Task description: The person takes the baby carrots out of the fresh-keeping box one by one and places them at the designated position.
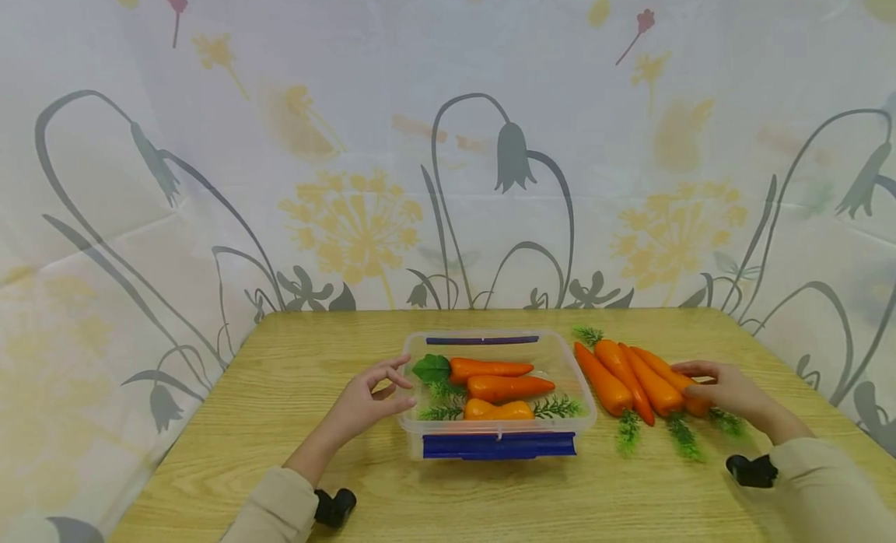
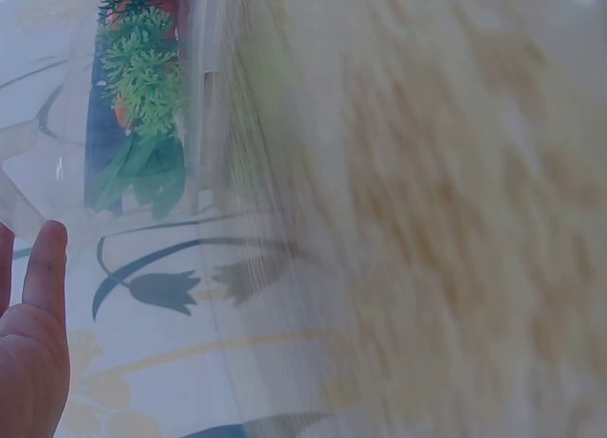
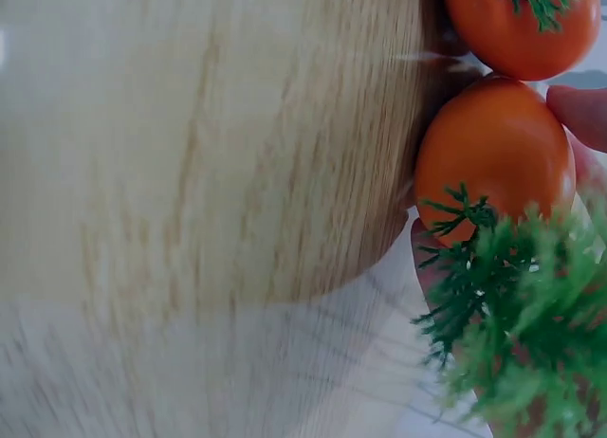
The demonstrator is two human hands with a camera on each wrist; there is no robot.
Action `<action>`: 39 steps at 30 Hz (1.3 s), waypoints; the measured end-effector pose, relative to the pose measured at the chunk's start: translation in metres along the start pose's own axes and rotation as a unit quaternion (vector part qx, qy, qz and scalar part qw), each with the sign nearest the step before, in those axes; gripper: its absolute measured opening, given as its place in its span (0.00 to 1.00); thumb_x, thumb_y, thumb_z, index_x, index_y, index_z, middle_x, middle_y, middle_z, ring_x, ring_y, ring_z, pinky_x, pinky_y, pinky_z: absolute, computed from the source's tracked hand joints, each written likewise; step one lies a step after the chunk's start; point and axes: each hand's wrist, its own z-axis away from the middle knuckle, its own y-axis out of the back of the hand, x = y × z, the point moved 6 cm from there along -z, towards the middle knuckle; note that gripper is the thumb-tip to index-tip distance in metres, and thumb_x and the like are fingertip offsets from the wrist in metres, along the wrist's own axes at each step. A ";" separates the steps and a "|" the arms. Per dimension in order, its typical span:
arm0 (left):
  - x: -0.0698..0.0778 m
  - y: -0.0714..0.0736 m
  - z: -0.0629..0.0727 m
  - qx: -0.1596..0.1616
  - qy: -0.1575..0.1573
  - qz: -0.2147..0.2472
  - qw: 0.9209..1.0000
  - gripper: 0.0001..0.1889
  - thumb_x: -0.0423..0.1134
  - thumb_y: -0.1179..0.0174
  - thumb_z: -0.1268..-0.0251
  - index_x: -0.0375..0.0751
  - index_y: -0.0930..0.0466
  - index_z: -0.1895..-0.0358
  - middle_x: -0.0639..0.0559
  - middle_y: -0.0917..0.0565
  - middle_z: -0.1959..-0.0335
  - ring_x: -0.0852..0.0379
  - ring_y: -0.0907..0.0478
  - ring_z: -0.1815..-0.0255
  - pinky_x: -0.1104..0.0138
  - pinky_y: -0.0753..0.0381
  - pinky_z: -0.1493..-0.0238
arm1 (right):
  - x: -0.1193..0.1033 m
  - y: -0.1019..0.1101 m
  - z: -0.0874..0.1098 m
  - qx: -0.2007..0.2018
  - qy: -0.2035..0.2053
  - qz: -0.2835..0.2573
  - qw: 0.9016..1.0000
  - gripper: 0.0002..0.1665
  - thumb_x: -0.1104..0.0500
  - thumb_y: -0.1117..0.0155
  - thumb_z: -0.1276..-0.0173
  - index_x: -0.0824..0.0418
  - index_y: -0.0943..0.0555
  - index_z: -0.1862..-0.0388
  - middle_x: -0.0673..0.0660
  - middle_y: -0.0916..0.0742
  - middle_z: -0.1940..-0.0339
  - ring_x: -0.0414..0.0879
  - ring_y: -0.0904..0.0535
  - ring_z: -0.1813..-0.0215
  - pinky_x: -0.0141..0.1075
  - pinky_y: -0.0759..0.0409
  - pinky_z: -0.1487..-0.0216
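Fingers of the bare right hand (image 1: pixel 728 391) are pinching a smooth, tapering orange carrot (image 3: pixel 495 149)

Thumb and fingertips are parting only as wide as the carrot's thick end and are pressing it from two sides. Its feathery green plastic-looking top (image 3: pixel 531 305) is spreading in front of the palm. The carrot is lying outermost on the right of a pile, its tip pointing toward the far edge of the pale wood-grain table (image 1: pixel 294 387). Three more orange carrots (image 1: pixel 623 376) are slanting side by side to its left, toward the table's far right corner; one of them is facing the opposite way.

Left of the pile, a rectangular clear plastic box with blue latches (image 1: pixel 499 445) is sitting between the table's side edges. Inside, two long orange carrots (image 1: pixel 511 387) are lying crosswise behind a short yellow-orange vegetable (image 1: pixel 498 410) near the front wall, with green leaves at the sides.

The bare left hand (image 1: pixel 360 403) is hovering at the box's left rim, fingers loosely bent, thumb apart, gripping nothing; whether fingertips are touching the rim, I cannot tell. Beyond the far edge, a pale flower-printed cloth (image 1: pixel 434 29) is hanging.
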 end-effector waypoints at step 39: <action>0.001 0.000 0.000 -0.003 0.000 0.003 1.000 0.13 0.36 0.34 0.43 0.30 0.22 0.60 0.42 0.38 0.31 0.45 0.47 0.29 0.53 0.38 0.35 | -0.085 0.014 -0.007 0.040 0.122 0.108 0.986 0.22 0.61 0.38 0.35 0.66 0.27 0.43 0.62 0.18 0.53 0.52 0.21 0.55 0.33 0.20 0.62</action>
